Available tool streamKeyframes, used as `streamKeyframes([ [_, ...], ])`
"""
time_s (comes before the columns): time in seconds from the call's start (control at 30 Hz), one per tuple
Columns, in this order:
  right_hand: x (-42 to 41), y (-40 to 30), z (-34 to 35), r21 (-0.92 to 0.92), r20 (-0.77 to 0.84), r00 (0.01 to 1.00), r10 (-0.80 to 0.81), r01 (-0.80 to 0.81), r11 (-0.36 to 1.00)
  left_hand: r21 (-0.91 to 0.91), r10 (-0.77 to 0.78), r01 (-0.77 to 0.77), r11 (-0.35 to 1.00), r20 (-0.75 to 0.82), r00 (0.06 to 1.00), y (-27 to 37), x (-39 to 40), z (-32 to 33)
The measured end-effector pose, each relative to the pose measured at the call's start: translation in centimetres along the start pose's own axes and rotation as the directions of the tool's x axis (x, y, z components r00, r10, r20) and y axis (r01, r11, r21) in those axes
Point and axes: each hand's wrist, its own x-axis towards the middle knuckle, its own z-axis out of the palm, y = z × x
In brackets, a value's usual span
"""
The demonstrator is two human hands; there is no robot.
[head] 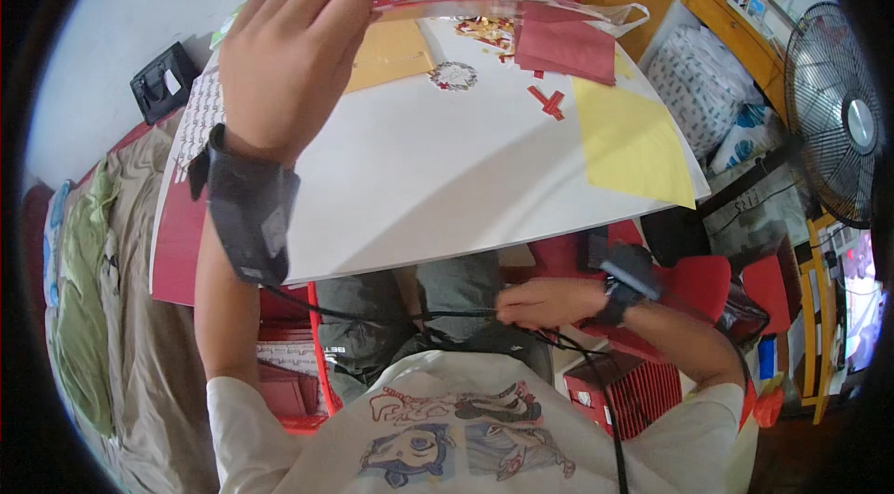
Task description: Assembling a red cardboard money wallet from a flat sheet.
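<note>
My left hand [290, 54] is raised over the far left of the white tabletop [419, 180], its back to the camera and fingers curled; whether it holds anything is hidden. A black strap [255, 214] wraps that wrist, and a black cable [447, 314] runs from it across my lap. My right hand [552, 302], somewhat blurred, is low over my lap with its fingers closed on the cable. A round printed paper tag [454, 76] lies beside an orange-tan sheet [391, 57]. Red paper strips [548, 103] lie nearer the dark red envelopes [566, 47].
A yellow sheet [632, 145] covers the table's right side. Gold and red scraps [489, 33] and a clear plastic bag [621, 18] lie at the back. A fan [838, 113] stands at right; a draped brown cloth [140, 284] hangs at left. A red box [628, 393] is below.
</note>
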Motion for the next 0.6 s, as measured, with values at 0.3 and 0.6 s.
streamKeyframes([
  [0.3, -4.7, 0.3, -0.8, 0.094, 0.051, 0.931, 0.363, -0.366, 0.926, -0.048, -0.093, 0.099, 0.994, 0.111, 0.989, 5.2, -3.1, 2.1],
  [0.6, 1.1, 3.4, 4.0, -0.567, -0.092, 0.995, -0.05, -0.011, 0.823, -0.148, -0.102, 0.119, 0.982, 0.121, 0.987, 7.0, -6.3, 3.0],
])
